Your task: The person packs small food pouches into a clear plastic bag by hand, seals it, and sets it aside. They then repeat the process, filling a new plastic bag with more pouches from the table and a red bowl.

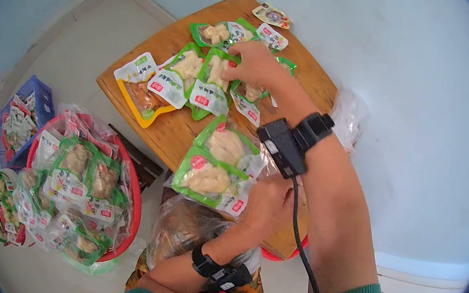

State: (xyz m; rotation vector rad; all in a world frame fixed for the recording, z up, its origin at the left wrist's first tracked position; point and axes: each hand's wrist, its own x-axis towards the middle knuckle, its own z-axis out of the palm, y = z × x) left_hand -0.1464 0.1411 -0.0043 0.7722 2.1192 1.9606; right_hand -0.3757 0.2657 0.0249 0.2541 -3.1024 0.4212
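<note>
Two green-edged food pouches point(206, 179) with pale contents overlap in my left hand point(268, 207), which is closed on their white lower ends near the front of the wooden table. My right hand point(255, 64) reaches farther over the tabletop. Its thumb and fingers close around the upper right edge of another green-and-white food pouch point(210, 97). Similar pouches lie around it: one with pale pieces point(187, 68) to the left, one with brownish contents point(246, 105) to the right, and one point(216, 33) behind. A yellow-edged pouch point(145, 99) is at the far left.
The wooden table point(300, 53) stands against the wall, with a small packet point(272, 15) at its back edge. Left on the floor, a red basket point(135, 204) is heaped with pouches beside a blue basket point(43, 95). A clear plastic bag point(177, 225) lies over my lap.
</note>
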